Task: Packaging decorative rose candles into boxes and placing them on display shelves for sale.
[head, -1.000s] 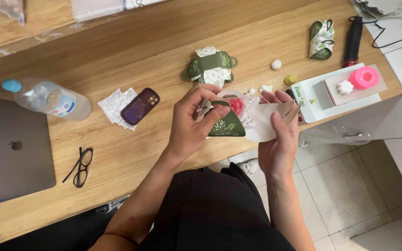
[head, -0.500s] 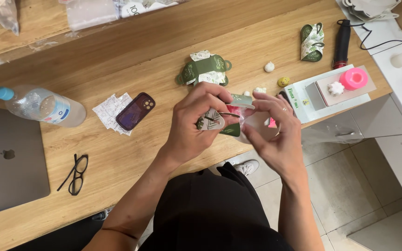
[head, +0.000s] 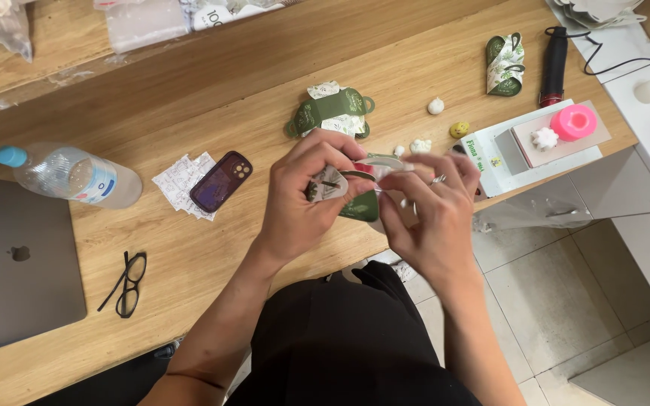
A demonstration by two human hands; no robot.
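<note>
wooden desk (head: 189, 98); left hand (head: 302, 199), right hand (head: 434, 218) grips both pinched closed on folded green-white paper box (head: 355, 184).

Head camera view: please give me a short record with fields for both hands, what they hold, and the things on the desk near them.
left hand: grips small green and white paper box from the left
right hand: fingers pinch the box top; ring on one finger
desk: wooden
behind hands: folded green paper boxes
left of hands: dark phone, water bottle, glasses, laptop
right of hands: pink round object
</note>
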